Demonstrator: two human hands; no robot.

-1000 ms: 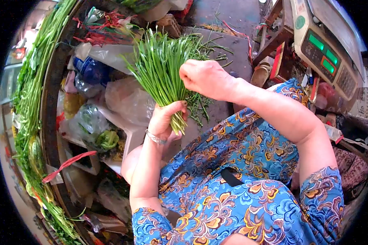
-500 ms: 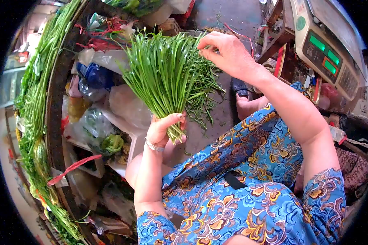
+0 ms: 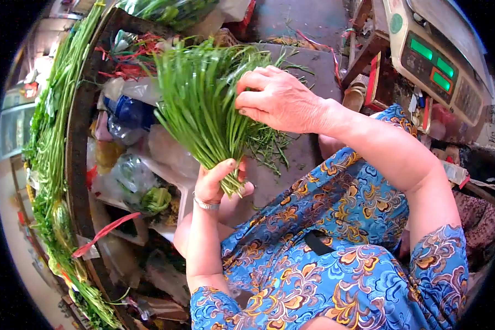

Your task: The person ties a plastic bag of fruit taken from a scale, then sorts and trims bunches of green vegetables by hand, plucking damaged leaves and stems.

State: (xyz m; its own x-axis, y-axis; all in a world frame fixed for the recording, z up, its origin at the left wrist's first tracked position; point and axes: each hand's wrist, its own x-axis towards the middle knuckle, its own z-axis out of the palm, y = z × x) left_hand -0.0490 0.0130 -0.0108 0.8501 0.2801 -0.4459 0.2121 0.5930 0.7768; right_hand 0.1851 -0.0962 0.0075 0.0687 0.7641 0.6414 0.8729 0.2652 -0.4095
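Right hand (image 3: 278, 102) returned to greens (image 3: 195, 93), fingers (image 3: 253, 100) half-curled, hold unclear; left hand (image 3: 210, 184) clasps stems (image 3: 232, 187).

Vegetable stall or shop: lit digital scale (image 3: 438, 69), greens (image 3: 53, 148) lining shelf edge (image 3: 76, 181).

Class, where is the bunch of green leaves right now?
In the head view, the bunch is left of centre, held near its lower end by the left hand, with the right hand at its right side.
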